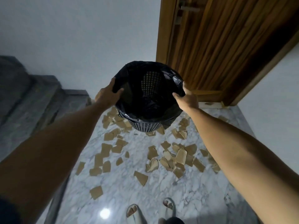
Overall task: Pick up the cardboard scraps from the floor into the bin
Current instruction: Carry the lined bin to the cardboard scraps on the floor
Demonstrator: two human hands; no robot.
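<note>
At the bottom of the frame I see my sandalled feet (150, 210) on the marble floor (186, 199). Beyond them, cardboard scraps (169, 159) lie scattered across the centre; none collected as far as I can see. Farther up, my left hand (107, 94) and right hand (187, 98) each grip the bin (146, 126) rim, bin held above the floor. I judge the task barely begun.

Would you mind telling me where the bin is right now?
In the head view the bin is centre frame, held up at its rim by the left hand and right hand, above the scattered cardboard scraps.
</note>
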